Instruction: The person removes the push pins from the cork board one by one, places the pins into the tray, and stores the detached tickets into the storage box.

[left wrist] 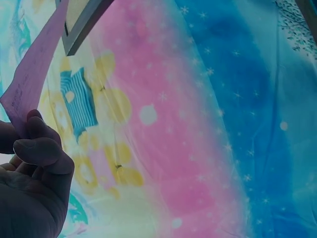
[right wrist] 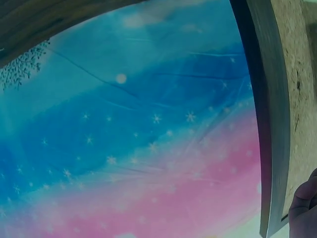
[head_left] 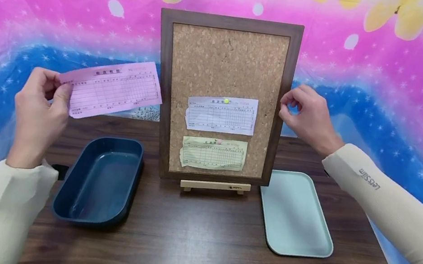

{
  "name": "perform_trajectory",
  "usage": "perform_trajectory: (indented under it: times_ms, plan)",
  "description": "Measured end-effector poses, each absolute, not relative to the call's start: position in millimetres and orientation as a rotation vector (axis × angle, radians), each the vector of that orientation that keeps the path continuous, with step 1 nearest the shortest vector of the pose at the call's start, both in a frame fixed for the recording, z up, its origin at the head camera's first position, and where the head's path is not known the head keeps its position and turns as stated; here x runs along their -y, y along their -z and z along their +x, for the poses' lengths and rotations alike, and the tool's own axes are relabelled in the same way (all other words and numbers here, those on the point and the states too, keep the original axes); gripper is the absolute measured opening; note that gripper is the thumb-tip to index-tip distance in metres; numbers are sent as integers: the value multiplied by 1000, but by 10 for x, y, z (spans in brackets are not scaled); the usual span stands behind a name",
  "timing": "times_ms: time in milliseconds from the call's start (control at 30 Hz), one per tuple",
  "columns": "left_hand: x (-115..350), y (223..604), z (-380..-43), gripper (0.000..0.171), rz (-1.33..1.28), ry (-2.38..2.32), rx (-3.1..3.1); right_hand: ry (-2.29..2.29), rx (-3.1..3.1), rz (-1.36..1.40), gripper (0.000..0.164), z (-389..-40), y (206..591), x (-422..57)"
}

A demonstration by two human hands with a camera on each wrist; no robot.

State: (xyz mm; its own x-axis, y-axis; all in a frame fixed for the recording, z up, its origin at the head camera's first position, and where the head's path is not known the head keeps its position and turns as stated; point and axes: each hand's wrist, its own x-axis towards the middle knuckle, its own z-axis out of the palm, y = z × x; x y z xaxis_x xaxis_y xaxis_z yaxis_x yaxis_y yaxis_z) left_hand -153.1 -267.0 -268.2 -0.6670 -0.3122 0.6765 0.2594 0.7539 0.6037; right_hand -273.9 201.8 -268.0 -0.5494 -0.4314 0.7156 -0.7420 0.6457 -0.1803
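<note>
My left hand (head_left: 43, 109) pinches the left end of a pink receipt slip (head_left: 113, 90) between thumb and fingers, holding it up just left of the corkboard (head_left: 227, 63). In the left wrist view the slip (left wrist: 32, 74) rises from the thumb and fingertips. By the board's right frame is my right hand (head_left: 308, 114), its fingers curled and thumb close to the index finger; whether something small sits between them cannot be seen. A white receipt slip (head_left: 221, 117) hangs on the cork under a yellow pushpin (head_left: 226, 101). Below it hangs a pale green slip (head_left: 214, 155) with a pinkish pin.
The framed board leans on a small wooden easel (head_left: 215, 186) on a dark wood table (head_left: 186, 247). A deep dark blue tray (head_left: 131, 184) stands to the left, a shallow light green tray (head_left: 298, 213) to the right. Patterned cloth (head_left: 40, 15) hangs behind.
</note>
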Motion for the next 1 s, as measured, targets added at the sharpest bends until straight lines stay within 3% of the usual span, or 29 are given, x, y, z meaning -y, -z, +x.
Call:
perform_trajectory:
  times_ms: [767, 1000]
  plan:
    - [3014, 3425, -1201, 24, 251, 784, 2481, -678, 2239, 753, 9, -2468, 3221, -2594]
    - [3092, 3653, -1158, 14, 276, 694, 2492, -670, 2338, 664, 7, -2413, 3468, -2769]
